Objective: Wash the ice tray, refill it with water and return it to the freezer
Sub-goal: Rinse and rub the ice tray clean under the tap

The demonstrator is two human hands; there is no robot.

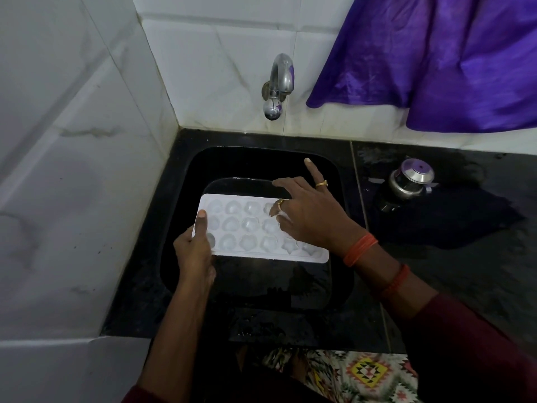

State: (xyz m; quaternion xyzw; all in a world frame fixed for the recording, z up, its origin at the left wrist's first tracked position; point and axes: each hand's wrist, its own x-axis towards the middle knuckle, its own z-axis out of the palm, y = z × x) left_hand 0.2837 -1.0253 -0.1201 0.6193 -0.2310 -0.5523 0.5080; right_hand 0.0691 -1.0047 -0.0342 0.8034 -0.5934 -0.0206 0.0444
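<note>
At the lower centre of the frame, the left hand (193, 251) grips the left end of the white ice tray (247, 231), thumb on top. The tray is held over the black sink (174, 199). The right hand (311, 216) rests on its right part, fingers spread wide. Farther up are a steel pot (409, 181), a tap (279, 82) and a purple cloth (436, 53).
</note>
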